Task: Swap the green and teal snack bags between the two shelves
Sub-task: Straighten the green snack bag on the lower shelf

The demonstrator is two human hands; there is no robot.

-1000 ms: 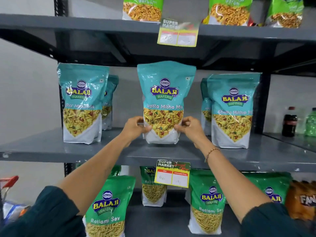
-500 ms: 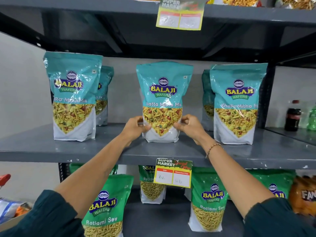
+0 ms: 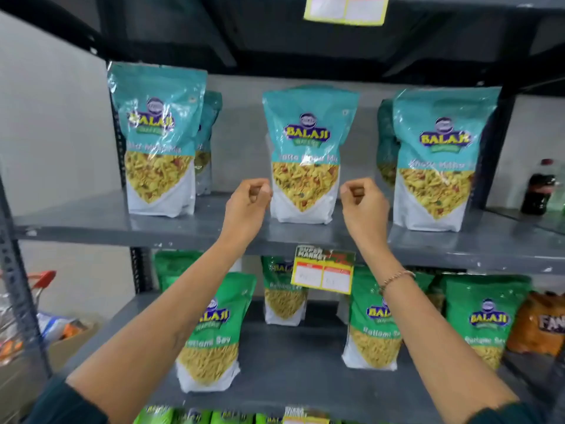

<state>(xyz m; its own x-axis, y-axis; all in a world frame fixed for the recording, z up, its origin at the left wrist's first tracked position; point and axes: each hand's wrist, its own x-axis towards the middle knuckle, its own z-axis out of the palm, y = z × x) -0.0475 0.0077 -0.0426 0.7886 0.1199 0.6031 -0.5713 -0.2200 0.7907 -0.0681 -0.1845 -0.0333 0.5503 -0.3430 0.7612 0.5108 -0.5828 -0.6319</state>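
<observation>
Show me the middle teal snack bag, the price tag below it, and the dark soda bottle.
middle teal snack bag (image 3: 306, 139): head view, on its Balaji logo.
price tag (image 3: 322, 275): head view, on its white panels.
dark soda bottle (image 3: 538, 194): head view, on its body.

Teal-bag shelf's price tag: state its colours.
The price tag is yellow with red-topped white boxes; head view.
</observation>
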